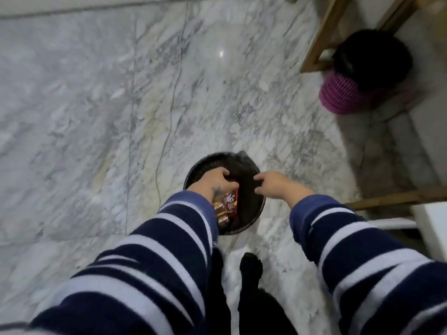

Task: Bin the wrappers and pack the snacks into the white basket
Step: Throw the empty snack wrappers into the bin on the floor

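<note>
Head view: my left hand (212,180) pinches the brown wrappers (226,206) over the black bin (260,204) on the marble floor; my right hand (272,183) hovers, loosely curled, empty. Light, crinkly, slippery foil, I judge; best pinched at an edge.

Glossy marble floor (96,105), glossy foil wrappers (226,206), pink perforated plastic basket (338,95), wooden frame (321,37).
</note>
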### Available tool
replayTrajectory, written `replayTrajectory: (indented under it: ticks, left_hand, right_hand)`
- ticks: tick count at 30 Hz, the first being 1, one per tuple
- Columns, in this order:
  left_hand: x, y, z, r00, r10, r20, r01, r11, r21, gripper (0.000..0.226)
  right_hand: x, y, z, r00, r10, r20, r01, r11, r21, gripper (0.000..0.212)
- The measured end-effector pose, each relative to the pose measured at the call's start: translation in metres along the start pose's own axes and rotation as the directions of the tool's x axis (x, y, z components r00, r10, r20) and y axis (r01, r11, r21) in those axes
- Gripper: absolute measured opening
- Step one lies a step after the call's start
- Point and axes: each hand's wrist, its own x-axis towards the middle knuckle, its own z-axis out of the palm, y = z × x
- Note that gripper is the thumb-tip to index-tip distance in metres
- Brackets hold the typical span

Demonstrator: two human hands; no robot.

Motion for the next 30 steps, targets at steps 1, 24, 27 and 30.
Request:
replayTrajectory:
  ticks: [1,24,27,30]
  left_hand:
    - [-0.016,0.018,-0.013,0.999,0.032,0.018,-0.033,0.997,0.073,0.064]
    - [-0.313,0.251,0.128,0.519,0.553,0.652,-0.785,0.006,0.619,0.064]
    - [-0.365,0.243,0.184,0.433,0.515,0.740,-0.817,-0.123,0.564,0.064]
    - [-0.423,0.230,0.239,0.353,0.457,0.816,-0.831,-0.247,0.498,0.065]
  right_hand:
    - [-0.023,-0.003,-0.018,1.000,-0.002,0.010,0.003,0.999,-0.040,0.053]
    - [-0.442,0.110,0.047,0.561,0.730,-0.390,-0.367,0.642,0.673,0.053]
    - [-0.500,0.121,0.100,0.467,0.819,-0.334,-0.394,0.531,0.750,0.054]
    - [-0.561,0.131,0.158,0.383,0.886,-0.260,-0.402,0.414,0.817,0.054]
